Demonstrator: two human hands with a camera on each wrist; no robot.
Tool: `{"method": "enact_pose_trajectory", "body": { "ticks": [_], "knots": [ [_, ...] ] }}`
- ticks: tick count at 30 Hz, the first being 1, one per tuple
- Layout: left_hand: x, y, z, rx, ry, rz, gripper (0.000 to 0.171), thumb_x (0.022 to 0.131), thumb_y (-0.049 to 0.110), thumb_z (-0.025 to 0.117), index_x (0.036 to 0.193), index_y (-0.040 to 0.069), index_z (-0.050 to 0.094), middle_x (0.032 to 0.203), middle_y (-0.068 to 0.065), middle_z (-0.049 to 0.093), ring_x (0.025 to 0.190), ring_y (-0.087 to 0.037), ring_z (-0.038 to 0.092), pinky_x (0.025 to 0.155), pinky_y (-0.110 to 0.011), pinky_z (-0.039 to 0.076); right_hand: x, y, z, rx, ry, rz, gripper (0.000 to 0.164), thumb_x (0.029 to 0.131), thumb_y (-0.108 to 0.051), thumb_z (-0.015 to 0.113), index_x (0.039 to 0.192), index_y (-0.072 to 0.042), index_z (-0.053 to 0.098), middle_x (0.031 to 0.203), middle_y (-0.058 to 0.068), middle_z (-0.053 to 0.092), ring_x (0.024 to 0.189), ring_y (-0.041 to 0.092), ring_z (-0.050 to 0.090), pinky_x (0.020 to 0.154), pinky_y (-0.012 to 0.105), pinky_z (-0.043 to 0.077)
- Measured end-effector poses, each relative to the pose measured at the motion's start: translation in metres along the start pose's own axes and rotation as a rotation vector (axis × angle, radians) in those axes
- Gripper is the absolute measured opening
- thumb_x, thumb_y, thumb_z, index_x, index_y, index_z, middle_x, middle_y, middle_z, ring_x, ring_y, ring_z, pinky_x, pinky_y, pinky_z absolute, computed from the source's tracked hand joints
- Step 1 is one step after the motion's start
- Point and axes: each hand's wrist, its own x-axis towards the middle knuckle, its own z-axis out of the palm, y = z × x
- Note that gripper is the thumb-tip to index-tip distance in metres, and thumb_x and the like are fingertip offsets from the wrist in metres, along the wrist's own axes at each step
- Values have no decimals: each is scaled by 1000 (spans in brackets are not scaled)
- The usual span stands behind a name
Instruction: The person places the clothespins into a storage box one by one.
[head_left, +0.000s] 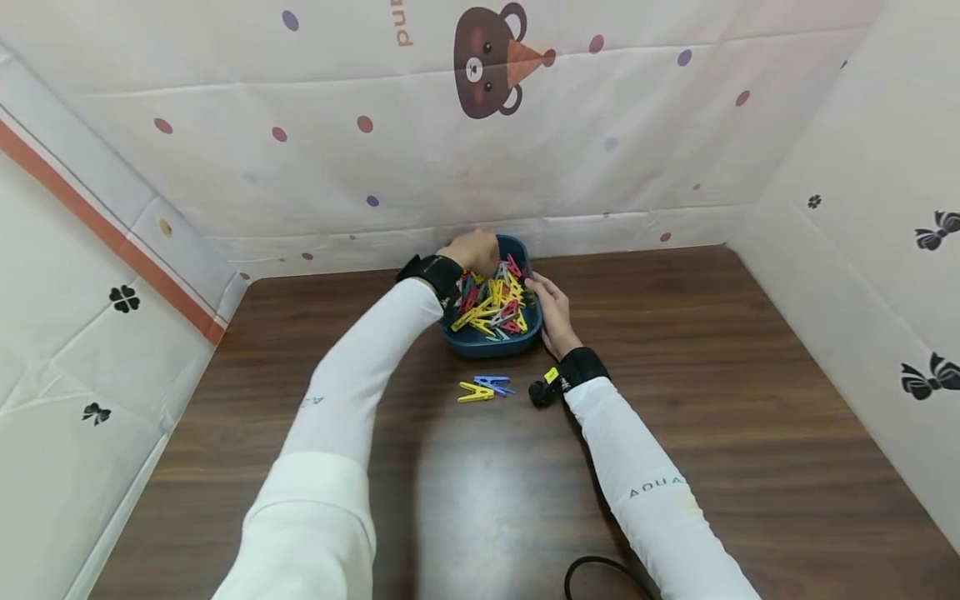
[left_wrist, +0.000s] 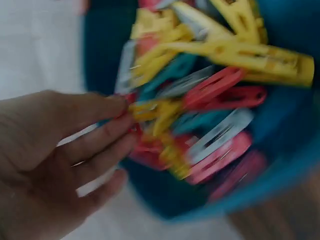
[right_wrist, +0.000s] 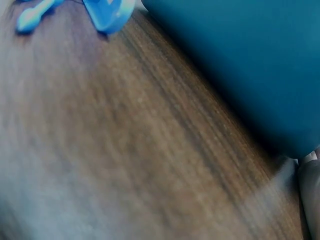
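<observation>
A dark blue plastic basin [head_left: 491, 347] filled with clothespins [head_left: 497, 293] in yellow, red, grey and teal sits near the back of the table. My left hand [head_left: 474, 251] reaches in over its far left side. In the blurred left wrist view, thumb and fingers pinch a red clothespin [left_wrist: 131, 119] at the edge of the pile. My right hand [head_left: 553, 312] holds the basin's right side, with the thumb near the rim. Most of that hand is out of the right wrist view. In front of the basin lie a yellow clothespin [head_left: 476, 392] and a blue clothespin [head_left: 492, 383].
Brown wood-grain table [head_left: 712, 400] spreads around the basin. Patterned white sheeting [head_left: 420, 167] stands behind the table and along both sides. A black cable [head_left: 600, 560] lies by the right forearm, and a small black device [head_left: 542, 393] hangs at the right wrist.
</observation>
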Motion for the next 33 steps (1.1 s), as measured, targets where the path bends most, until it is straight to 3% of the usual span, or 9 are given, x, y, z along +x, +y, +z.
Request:
{"method": "enact_pose_trajectory", "body": {
  "ticks": [3,7,10,14,18,20,26,29,33],
  "knots": [
    [5,-2,14,9,-120,-40,34,103,12,51,69,15,54,78,-2,41,63,-15,32,57,-28,29,-3,3,5,-1,-11,6,50,101,-31,63,145,-9,56,153,9,49,138,22,46,116,37,40],
    [-4,-7,11,19,-129,-11,25,103,14,53,80,13,63,86,-3,48,71,-16,42,61,-28,35,-3,3,10,-5,-13,3,49,101,-30,63,145,-9,57,153,9,49,139,22,46,117,38,39],
    [-28,-6,4,39,-23,79,18,103,13,54,102,8,71,99,-7,63,85,-20,58,70,-31,48,-2,2,10,-6,-13,-9,50,101,-30,63,145,-9,57,153,9,49,139,22,46,117,38,39],
    [-83,2,10,76,212,246,21,102,16,60,117,6,71,113,-12,70,96,-25,68,79,-37,59,0,-1,9,-2,-25,-12,49,102,-29,62,145,-8,56,153,10,49,138,21,47,114,34,41],
    [-144,9,45,102,434,435,22,96,25,73,110,9,73,108,-9,71,86,-20,68,69,-31,60,0,-4,6,11,-30,-1,48,103,-29,60,147,-9,55,152,9,49,136,19,48,111,31,43],
    [-167,9,71,122,477,504,24,93,29,76,107,10,73,104,-7,71,83,-17,67,67,-28,59,0,-6,4,19,-29,-8,49,103,-29,60,147,-9,54,153,9,49,136,20,48,110,31,44],
    [-191,2,133,77,277,531,36,95,31,75,121,9,64,111,-5,60,93,-13,58,74,-24,57,0,-8,-1,17,-32,-18,50,103,-28,59,149,-8,53,155,11,47,136,19,47,110,32,43],
    [-190,2,139,35,214,523,31,94,23,76,118,10,62,108,-5,57,90,-13,57,71,-25,56,-1,-5,-1,17,-35,-1,49,104,-28,59,148,-9,53,154,10,47,134,18,48,109,31,44],
    [-186,5,129,37,128,525,24,91,14,78,109,11,62,98,-3,61,84,-13,57,68,-25,54,0,-1,2,36,-34,13,49,103,-29,60,148,-10,53,151,9,50,130,16,51,105,28,46]
  ]
}}
